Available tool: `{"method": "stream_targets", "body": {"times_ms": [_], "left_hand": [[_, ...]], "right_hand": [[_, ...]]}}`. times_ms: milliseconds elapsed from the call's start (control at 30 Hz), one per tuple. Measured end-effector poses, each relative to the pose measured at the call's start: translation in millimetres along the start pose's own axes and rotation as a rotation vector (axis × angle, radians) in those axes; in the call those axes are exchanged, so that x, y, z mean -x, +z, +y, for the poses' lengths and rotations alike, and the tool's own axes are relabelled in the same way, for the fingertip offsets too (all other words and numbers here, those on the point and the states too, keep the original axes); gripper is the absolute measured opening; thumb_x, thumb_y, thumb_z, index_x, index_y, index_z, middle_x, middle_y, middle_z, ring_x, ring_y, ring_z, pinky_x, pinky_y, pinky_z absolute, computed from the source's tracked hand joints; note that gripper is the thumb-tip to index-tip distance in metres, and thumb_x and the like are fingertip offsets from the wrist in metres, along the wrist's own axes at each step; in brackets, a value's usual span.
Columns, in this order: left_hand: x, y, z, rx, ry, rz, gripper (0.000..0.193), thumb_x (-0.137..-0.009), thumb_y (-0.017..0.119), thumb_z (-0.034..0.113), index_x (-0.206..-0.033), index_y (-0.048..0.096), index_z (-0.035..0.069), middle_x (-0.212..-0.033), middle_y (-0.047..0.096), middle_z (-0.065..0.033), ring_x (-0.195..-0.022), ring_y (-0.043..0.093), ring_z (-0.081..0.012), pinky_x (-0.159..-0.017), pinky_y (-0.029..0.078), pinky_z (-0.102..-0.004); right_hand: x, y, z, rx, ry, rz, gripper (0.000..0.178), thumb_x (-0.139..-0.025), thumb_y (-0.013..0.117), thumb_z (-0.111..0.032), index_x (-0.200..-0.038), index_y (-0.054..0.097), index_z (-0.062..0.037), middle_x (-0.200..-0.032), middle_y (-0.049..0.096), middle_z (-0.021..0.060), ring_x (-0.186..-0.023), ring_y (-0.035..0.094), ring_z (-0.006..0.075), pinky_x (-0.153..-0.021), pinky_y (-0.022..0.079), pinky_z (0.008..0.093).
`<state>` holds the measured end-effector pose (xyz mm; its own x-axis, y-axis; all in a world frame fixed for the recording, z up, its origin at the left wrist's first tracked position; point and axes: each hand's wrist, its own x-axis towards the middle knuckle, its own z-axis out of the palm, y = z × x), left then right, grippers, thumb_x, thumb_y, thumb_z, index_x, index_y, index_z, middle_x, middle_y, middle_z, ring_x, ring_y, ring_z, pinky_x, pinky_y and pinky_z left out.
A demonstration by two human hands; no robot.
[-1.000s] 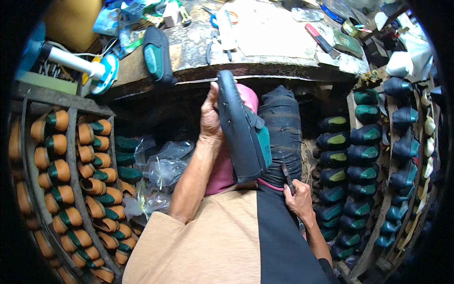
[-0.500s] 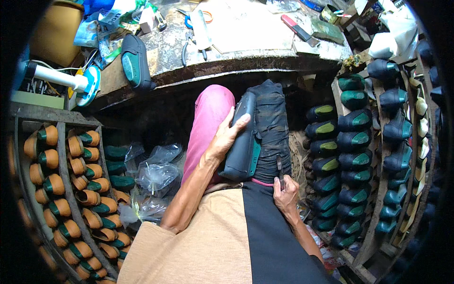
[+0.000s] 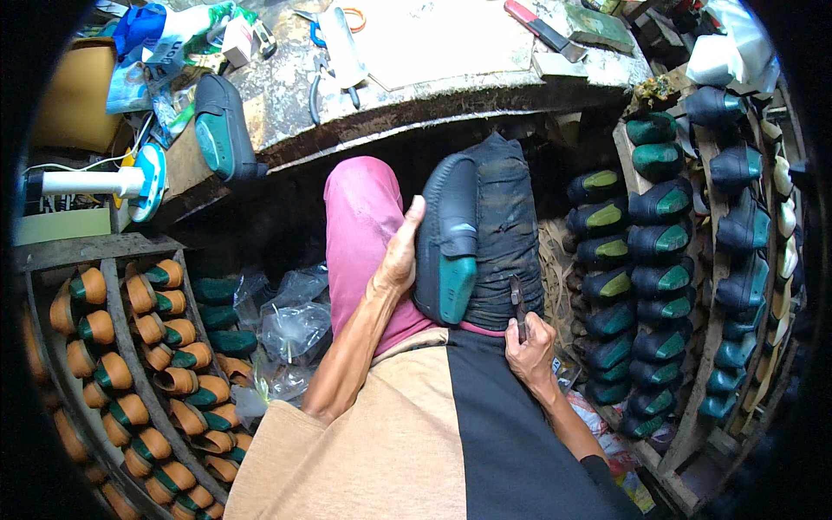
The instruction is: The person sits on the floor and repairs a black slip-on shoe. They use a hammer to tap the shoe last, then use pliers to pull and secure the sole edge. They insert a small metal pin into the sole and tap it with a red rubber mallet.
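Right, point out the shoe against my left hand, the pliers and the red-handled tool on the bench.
Shoe (image 3: 444,227), head view: on its black upper.
Pliers (image 3: 315,97), head view: on the left handle.
Red-handled tool (image 3: 534,23), head view: on its handle.

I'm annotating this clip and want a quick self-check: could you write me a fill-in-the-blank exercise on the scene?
1. The left hand lies against a dark, smooth-sided black shoe, whose toe points ____ from the person's body.
2. The right hand grips a slim dark tool, nearer the black-clothed leg than the ____ one.
3. Rounded orange-tan shoes line up in rows on the person's ____ side.
4. The red-handled metal blade lies to the ____ of the dark-handled pliers.

Missing words: away; pink; left; right.
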<state>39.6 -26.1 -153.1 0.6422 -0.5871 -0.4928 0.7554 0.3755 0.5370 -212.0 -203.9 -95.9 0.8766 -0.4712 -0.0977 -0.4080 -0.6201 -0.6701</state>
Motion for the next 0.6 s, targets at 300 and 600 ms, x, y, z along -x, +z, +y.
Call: {"method": "stream_targets", "body": {"times_ms": [300, 600], "left_hand": [[1.9, -8.6, -3.4, 0.066, 0.041, -0.01, 0.073, -0.122, 0.05, 0.063, -0.154, 0.067, -0.001, -0.129, 0.083, -0.0144, -0.108, 0.083, -0.0212, -0.098, 0.069, -0.0386], [25.4, -10.1, -0.9, -0.121, 0.092, -0.004, 0.071, -0.115, 0.068, 0.061, -0.15, 0.066, -0.001, -0.122, 0.08, -0.0078, -0.104, 0.077, -0.015, -0.094, 0.064, -0.0327]], "right_hand": [[-2.0, -35.3, -23.0, 0.213, -0.138, -0.335, 0.028, -0.103, 0.082, -0.017, -0.089, 0.063, -0.0019, -0.08, 0.066, 0.02, -0.073, 0.075, 0.0398, -0.066, 0.057, 0.0537], [-56.2, -31.2, -71.9, 0.0, -0.398, -0.191, 0.036, -0.108, 0.079, -0.025, -0.129, 0.074, 0.0036, -0.127, 0.075, 0.0239, -0.116, 0.077, 0.0407, -0.097, 0.064, 0.0488]]}}
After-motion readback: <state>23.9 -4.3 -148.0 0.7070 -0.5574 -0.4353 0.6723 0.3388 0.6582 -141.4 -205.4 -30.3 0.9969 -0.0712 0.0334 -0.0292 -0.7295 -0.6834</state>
